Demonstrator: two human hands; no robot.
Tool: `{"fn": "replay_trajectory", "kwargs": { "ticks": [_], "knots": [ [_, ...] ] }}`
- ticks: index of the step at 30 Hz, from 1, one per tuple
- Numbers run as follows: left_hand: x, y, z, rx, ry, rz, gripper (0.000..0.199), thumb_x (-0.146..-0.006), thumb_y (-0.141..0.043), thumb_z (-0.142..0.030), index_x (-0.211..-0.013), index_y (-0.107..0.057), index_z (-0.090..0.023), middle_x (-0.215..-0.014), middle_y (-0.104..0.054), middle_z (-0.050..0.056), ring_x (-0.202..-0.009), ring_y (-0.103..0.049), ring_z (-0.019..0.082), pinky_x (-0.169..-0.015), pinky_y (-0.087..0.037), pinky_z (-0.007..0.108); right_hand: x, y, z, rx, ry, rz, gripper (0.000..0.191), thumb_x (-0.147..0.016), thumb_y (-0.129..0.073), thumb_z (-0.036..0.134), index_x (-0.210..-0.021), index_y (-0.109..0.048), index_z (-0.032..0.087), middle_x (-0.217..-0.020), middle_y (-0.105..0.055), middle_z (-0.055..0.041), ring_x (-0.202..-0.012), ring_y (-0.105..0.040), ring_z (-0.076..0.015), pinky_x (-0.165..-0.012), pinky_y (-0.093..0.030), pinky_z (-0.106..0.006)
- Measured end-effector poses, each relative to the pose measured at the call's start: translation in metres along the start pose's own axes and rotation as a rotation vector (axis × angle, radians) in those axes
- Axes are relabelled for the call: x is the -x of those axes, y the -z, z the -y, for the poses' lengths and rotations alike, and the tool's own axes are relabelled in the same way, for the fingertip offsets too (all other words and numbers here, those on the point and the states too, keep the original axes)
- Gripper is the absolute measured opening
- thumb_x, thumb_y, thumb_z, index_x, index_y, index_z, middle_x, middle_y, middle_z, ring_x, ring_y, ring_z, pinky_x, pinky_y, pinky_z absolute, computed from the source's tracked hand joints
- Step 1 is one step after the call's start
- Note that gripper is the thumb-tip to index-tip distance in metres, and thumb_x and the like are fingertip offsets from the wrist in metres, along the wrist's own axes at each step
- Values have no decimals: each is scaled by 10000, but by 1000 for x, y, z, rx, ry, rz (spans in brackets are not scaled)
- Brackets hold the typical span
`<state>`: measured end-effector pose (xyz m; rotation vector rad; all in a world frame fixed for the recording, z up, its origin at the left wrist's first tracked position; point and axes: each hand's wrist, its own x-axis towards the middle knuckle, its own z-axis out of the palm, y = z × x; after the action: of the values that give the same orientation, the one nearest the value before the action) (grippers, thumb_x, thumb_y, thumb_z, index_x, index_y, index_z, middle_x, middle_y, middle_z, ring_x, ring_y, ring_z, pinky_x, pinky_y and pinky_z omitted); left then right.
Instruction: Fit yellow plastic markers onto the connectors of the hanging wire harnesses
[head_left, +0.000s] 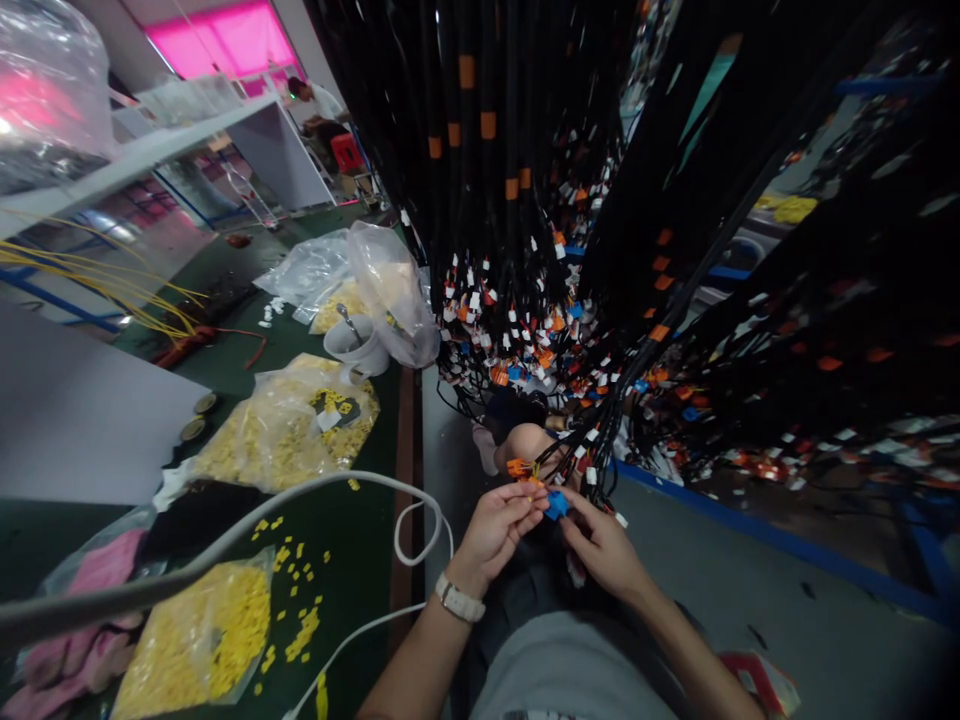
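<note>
Right hand (600,548): thumb and forefinger pinched blue connector (556,504), lower centre of frame | Left hand (496,532): fingertips drawn in beside it; whether they gripped anything could not be told | Orange connector (517,467) sat just above left fingertips | Bag of yellow pieces (191,645) lay lower left

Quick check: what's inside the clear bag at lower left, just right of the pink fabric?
Small yellow pieces show through the clear bag, heaped together. Anything beneath that outer layer is covered by the pieces themselves, so I can't tell what lies deeper.
</note>
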<state>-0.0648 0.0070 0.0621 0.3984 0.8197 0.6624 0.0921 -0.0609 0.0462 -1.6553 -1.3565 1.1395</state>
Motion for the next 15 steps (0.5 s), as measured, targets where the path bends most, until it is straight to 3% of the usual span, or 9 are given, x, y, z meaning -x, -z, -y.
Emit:
{"fn": "replay_trajectory", "kwargs": {
  "ticks": [5,10,15],
  "knots": [
    [0,0,-1,-20,-7,30,209,-764,-638,-164,-949,-618,-68,-904,-665,115,-750,-644,113,-644,-519,158,3,2,3,-33,75,17,450,-814,-465,294,-1251,-471,190,-635,-541,18,-495,-492,-118,-474,-407,-223],
    [0,-2,-1,-64,-20,-16,220,-743,-671,-248,-878,-607,-85,-781,-658,77,-627,-620,85,-540,-500,136,5,3,6,-109,68,24,432,-836,-459,397,-1211,-526,192,-671,-602,-15,-537,-555,-142,-498,-449,-237],
    [0,-2,1,-61,-21,12,242,-723,-688,-279,-863,-615,-95,-761,-640,56,-611,-598,72,-550,-494,142,5,0,5,-139,53,-24,470,-791,-513,481,-1156,-587,193,-702,-642,-30,-588,-597,-167,-528,-491,-259]
  ]
}}
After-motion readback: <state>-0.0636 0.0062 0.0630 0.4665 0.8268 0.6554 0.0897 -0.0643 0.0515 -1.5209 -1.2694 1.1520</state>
